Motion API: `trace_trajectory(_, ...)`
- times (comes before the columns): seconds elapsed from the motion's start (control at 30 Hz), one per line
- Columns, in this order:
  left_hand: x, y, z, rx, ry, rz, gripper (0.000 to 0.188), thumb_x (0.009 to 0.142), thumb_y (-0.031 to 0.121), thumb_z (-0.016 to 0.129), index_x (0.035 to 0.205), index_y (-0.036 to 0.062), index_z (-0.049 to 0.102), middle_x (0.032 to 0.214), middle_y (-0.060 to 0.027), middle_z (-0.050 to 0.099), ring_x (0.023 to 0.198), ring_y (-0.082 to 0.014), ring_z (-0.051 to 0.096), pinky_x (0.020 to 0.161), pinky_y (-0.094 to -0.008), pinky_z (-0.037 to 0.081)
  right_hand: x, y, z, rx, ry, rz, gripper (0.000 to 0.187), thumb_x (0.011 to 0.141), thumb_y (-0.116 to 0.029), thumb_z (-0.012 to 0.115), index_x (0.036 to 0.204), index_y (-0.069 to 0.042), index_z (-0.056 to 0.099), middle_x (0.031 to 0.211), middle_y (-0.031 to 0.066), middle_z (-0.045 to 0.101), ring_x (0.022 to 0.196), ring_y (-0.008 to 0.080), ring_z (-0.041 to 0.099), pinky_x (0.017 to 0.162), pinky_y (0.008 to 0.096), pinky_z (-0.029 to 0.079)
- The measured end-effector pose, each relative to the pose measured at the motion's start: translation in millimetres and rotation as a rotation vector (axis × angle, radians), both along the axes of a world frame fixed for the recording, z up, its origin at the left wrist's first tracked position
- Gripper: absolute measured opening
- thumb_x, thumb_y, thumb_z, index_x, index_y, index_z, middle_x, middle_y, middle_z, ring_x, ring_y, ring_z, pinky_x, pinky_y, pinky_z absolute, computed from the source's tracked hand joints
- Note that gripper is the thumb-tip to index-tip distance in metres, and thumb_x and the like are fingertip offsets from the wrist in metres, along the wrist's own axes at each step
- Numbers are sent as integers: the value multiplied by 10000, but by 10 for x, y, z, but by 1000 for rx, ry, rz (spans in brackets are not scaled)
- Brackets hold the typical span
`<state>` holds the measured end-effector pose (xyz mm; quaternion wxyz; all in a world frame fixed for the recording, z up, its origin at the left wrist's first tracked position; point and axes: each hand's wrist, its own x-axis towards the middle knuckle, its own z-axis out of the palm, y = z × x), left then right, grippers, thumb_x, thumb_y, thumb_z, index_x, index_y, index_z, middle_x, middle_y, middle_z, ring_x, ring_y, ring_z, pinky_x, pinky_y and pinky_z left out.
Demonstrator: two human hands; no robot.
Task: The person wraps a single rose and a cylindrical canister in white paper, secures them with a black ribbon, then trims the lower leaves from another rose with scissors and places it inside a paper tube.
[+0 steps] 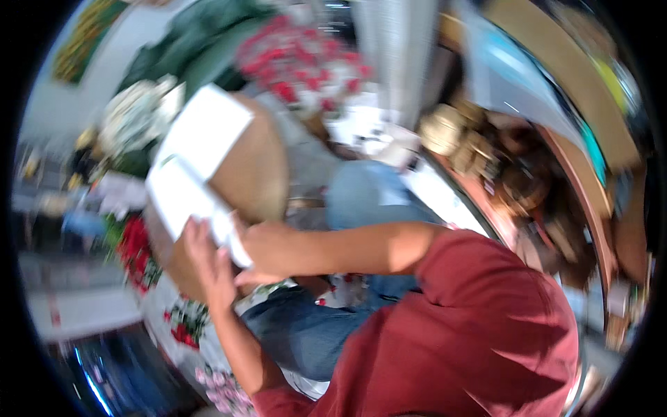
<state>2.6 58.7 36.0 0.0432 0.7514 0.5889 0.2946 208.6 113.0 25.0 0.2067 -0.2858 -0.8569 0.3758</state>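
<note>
A white paper roll (191, 201) slants across a round brown board (260, 156) in front of me; motion blur softens its edges. Around its near end lies my left hand (210, 260), fingers stretched along the paper. From the right, my right hand (267, 249) closes on the same end, close beside the left. Whatever may be inside the roll is hidden. Partly under its far end is a flat white sheet (212, 128), resting on the board.
Red roses (137, 251) stand left of the board, with pink flowers (226, 390) nearer me. Red-and-pink blooms (299, 62) and dark green wrapping (201, 45) fill the far side. At right, an open box (556, 174) holds brown items. My jeans-clad legs (306, 326) are beneath.
</note>
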Motion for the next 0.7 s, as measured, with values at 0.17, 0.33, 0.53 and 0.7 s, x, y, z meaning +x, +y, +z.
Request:
trace_trajectory(0.17, 228, -34, 76, -33, 170, -37, 572, 1080, 426, 395, 1496, 51, 510, 1641, -197, 327, 1531, -397, 229, 1236, -553, 147, 449, -716, -89, 116, -80, -138, 1138, 856, -540, 729, 1506, 213, 175, 928, 235, 683, 801, 400, 695, 727, 451, 556)
trace_trajectory(0.33, 77, -110, 35, -64, 272, -36, 650, 1070, 513, 351, 1491, 45, 513, 1631, -156, 371, 1542, -396, 200, 1245, -575, 111, 1290, -1223, -522, 155, 215, -191, 711, 917, -408, 670, 1437, 22, 446, 1059, 195, 617, 966, 367, 658, 785, 490, 558)
trace_trajectory(0.53, 112, -182, 55, -11, 319, -59, 638, 1072, 483, 390, 1531, 45, 459, 1653, -198, 300, 1532, -392, 236, 1234, -564, 149, 3088, -1642, -1122, 242, -48, -921, 275, 846, -121, 686, 1105, -27, 675, 957, 166, 691, 871, 323, 697, 739, 420, 594)
trace_trajectory(0.7, 859, -539, 379, 199, 312, -213, 465, 1025, 249, 603, 1384, -43, 550, 1482, -244, 472, 1425, -409, 397, 1157, -549, 341, 4458, -2124, -1058, 51, -998, -866, 485, 836, -202, 690, 1297, -59, 635, 1305, 168, 628, 1239, 346, 550, 1077, 457, 429)
